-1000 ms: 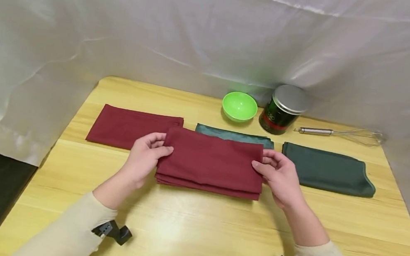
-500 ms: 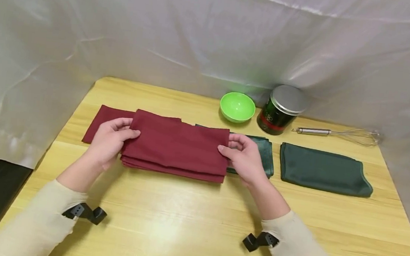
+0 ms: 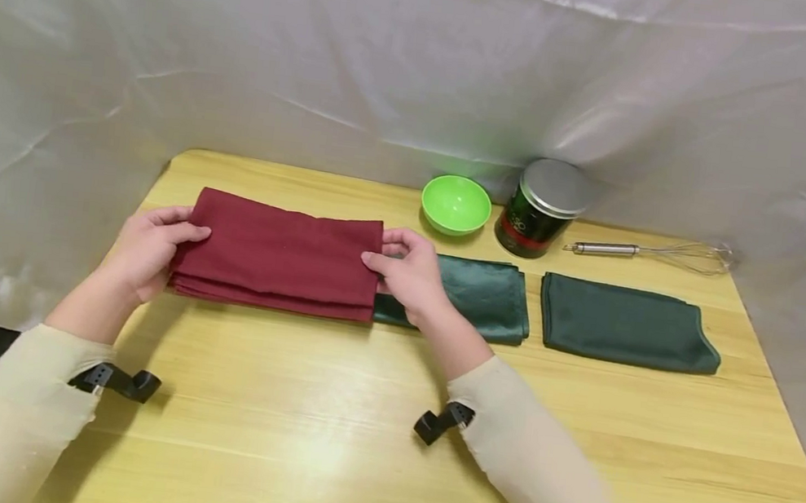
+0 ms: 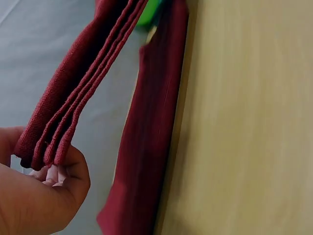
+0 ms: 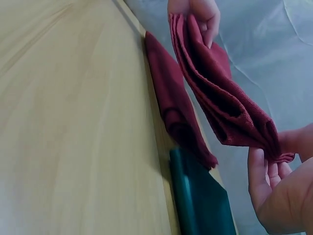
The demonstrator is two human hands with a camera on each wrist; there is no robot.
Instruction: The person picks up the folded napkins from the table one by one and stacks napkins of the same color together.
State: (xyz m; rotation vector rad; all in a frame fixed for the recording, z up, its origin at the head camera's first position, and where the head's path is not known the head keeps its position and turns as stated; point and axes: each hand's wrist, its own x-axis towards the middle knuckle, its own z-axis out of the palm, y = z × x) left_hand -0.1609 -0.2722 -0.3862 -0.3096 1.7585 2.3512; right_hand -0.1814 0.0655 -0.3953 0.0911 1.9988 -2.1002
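Observation:
A folded dark red cloth [image 3: 277, 253] is held level above the back left of the table. My left hand [image 3: 145, 253] pinches its left end, thumb on top and fingers beneath. At the opposite end my right hand [image 3: 411, 275] grips it the same way. Several folded layers show along its edge in the left wrist view. Under it, a second folded red cloth [image 4: 151, 127] lies on the table with a gap between the two; from the head view it is hidden. A shiny green folded cloth [image 3: 482, 299] lies just right, partly behind my right hand.
Farther right lies a dark green folded cloth [image 3: 624, 322]. Along the back stand a bright green bowl [image 3: 455, 206] and a black tin [image 3: 535, 216] with a silver lid, beside a whisk [image 3: 649, 252]. A pale sheet [image 3: 364, 59] hangs behind the wooden table [image 3: 326, 424].
Both hands have carried the red cloth leftward from the table's middle, over the other red cloth, which it now covers in the head view. The shiny green cloth has come into fuller view.

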